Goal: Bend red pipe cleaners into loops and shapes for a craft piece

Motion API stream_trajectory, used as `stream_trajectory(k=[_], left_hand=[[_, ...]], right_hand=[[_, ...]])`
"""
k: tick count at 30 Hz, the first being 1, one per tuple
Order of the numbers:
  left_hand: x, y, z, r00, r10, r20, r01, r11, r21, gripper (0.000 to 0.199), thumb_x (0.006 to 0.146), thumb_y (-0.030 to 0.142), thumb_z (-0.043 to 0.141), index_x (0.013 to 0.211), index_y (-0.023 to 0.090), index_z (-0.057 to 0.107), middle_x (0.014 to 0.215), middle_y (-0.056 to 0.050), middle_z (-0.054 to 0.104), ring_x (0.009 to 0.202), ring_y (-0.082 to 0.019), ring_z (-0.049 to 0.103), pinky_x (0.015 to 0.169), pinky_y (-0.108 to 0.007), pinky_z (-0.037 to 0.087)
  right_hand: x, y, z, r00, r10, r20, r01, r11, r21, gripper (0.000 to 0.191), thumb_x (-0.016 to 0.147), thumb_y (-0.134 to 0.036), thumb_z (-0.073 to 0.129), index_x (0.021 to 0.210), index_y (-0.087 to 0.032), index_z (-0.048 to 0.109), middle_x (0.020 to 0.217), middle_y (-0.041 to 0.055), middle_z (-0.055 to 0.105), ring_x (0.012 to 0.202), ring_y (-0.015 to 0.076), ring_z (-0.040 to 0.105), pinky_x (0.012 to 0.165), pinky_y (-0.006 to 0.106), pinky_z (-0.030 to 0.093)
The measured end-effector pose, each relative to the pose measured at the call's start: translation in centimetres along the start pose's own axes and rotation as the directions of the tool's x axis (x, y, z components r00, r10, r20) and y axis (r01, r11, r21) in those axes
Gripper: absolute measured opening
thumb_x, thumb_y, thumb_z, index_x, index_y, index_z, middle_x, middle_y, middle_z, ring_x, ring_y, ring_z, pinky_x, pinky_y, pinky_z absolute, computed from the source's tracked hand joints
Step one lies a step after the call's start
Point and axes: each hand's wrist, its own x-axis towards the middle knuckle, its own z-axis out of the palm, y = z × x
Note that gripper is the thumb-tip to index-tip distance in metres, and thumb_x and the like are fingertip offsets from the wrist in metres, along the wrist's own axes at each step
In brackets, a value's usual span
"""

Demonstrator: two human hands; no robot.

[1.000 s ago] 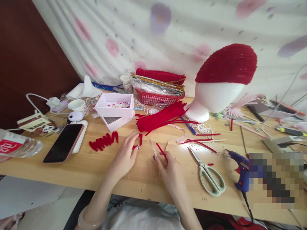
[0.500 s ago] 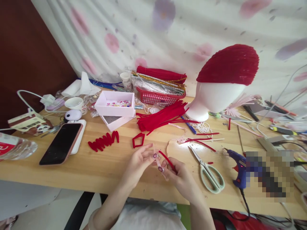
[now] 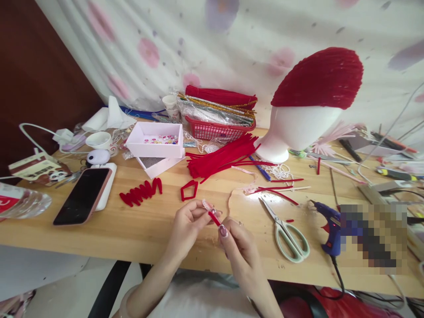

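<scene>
Between my hands is a short red pipe cleaner (image 3: 214,219). Its far end is pinched in the fingertips of my left hand (image 3: 187,227), along with a pale pink strip (image 3: 206,204) that looks like a tape measure. The thumb and fingers of my right hand (image 3: 241,249) close on the pipe cleaner's near end. Just beyond my left hand lies a red pipe-cleaner pentagon (image 3: 189,191). Left of that sits a red zigzag-bent pipe cleaner (image 3: 141,192). Scissors (image 3: 287,236) with pale green handles lie to the right of my right hand.
A bundle of red pipe cleaners (image 3: 221,157) lies before a red basket (image 3: 218,129). A white foam head (image 3: 300,128) wears a red cap (image 3: 323,79). A blue glue gun (image 3: 331,225) stands right, a phone (image 3: 84,196) left, and a white box (image 3: 154,148) holds gems.
My right hand has turned and drawn the pipe cleaner to my left fingertips, where its end is now pinched. The tape-like strip no longer shows stretched between both hands. The camera view has shifted slightly.
</scene>
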Motion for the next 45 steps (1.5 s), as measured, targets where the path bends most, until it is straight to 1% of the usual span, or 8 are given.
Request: stream_trajectory(k=[6, 14, 19, 24, 29, 33, 39, 45], left_hand=[[-0.9, 0.3, -0.1, 0.989, 0.072, 0.127, -0.079, 0.995, 0.053, 0.026, 0.081, 0.039, 0.069, 0.093, 0.017, 0.065, 0.097, -0.009, 0.077, 0.095, -0.024, 0.073, 0.085, -0.034, 0.060], [-2.1, 0.7, 0.1, 0.981, 0.124, 0.146, -0.146, 0.978, 0.149, 0.028, 0.091, 0.039, 0.059, 0.104, 0.017, 0.072, 0.108, -0.009, 0.076, 0.098, -0.024, 0.072, 0.085, -0.032, 0.060], [-2.4, 0.8, 0.2, 0.966, 0.227, 0.124, -0.249, 0.946, 0.210, 0.024, 0.093, 0.033, 0.058, 0.102, 0.019, 0.075, 0.104, -0.007, 0.077, 0.102, -0.022, 0.071, 0.091, -0.028, 0.056], [-2.7, 0.7, 0.3, 0.960, 0.251, 0.126, -0.273, 0.939, 0.208, 0.020, 0.090, 0.030, 0.062, 0.102, 0.019, 0.073, 0.107, -0.007, 0.077, 0.103, -0.022, 0.071, 0.091, -0.027, 0.056], [-3.0, 0.5, 0.3, 0.960, 0.258, 0.111, -0.278, 0.930, 0.242, 0.014, 0.088, 0.030, 0.066, 0.095, 0.020, 0.072, 0.100, -0.005, 0.078, 0.095, -0.020, 0.074, 0.085, -0.024, 0.058], [-3.2, 0.3, 0.1, 0.941, 0.317, 0.115, -0.337, 0.891, 0.303, 0.011, 0.088, 0.028, 0.065, 0.091, 0.020, 0.072, 0.097, -0.004, 0.079, 0.088, -0.018, 0.075, 0.078, -0.020, 0.059], [-3.5, 0.4, 0.1, 0.910, 0.393, 0.132, -0.413, 0.835, 0.364, 0.011, 0.089, 0.024, 0.061, 0.087, 0.020, 0.071, 0.095, -0.004, 0.079, 0.085, -0.016, 0.074, 0.077, -0.019, 0.057], [-3.8, 0.4, 0.2, 0.898, 0.426, 0.112, -0.433, 0.806, 0.404, 0.013, 0.090, 0.021, 0.059, 0.085, 0.020, 0.071, 0.093, -0.002, 0.079, 0.086, -0.015, 0.073, 0.078, -0.018, 0.056]], right_hand=[[0.5, 0.3, 0.2, 0.999, -0.038, -0.008, 0.038, 0.999, -0.011, 0.035, 0.100, -0.036, 0.042, 0.073, -0.019, 0.055, 0.073, 0.0015, 0.057, 0.071, 0.0165, 0.052, 0.067, 0.028, 0.039], [0.4, 0.3, -0.1, 0.994, -0.104, -0.024, 0.103, 0.994, -0.043, 0.030, 0.100, -0.030, 0.044, 0.074, -0.021, 0.054, 0.073, 0.0005, 0.056, 0.070, 0.0157, 0.053, 0.066, 0.026, 0.038], [0.4, 0.4, 0.0, 0.989, -0.145, -0.037, 0.141, 0.985, -0.100, 0.025, 0.099, -0.026, 0.045, 0.076, -0.021, 0.055, 0.075, 0.0005, 0.057, 0.071, 0.0155, 0.052, 0.066, 0.026, 0.037], [0.2, 0.5, 0.0, 0.988, -0.150, -0.035, 0.144, 0.982, -0.121, 0.026, 0.098, -0.025, 0.046, 0.074, -0.020, 0.054, 0.073, 0.0004, 0.056, 0.069, 0.0152, 0.051, 0.064, 0.026, 0.037], [0.0, 0.2, -0.1, 0.989, -0.150, -0.013, 0.147, 0.981, -0.129, 0.025, 0.098, -0.025, 0.046, 0.075, -0.019, 0.055, 0.072, -0.0001, 0.056, 0.067, 0.0143, 0.051, 0.065, 0.026, 0.038], [-0.2, -0.2, -0.1, 0.989, -0.149, -0.013, 0.147, 0.983, -0.112, 0.025, 0.097, -0.025, 0.047, 0.074, -0.019, 0.055, 0.071, -0.0002, 0.056, 0.067, 0.0140, 0.052, 0.064, 0.025, 0.038], [-0.6, -0.3, -0.1, 0.992, -0.121, -0.016, 0.118, 0.985, -0.128, 0.028, 0.097, -0.026, 0.046, 0.071, -0.019, 0.053, 0.069, 0.0001, 0.055, 0.064, 0.0141, 0.050, 0.062, 0.025, 0.037], [-0.7, -0.7, -0.2, 0.985, -0.162, 0.060, 0.169, 0.976, -0.137, 0.028, 0.097, -0.022, 0.043, 0.070, -0.019, 0.049, 0.069, -0.0007, 0.051, 0.064, 0.0135, 0.048, 0.061, 0.025, 0.036]])
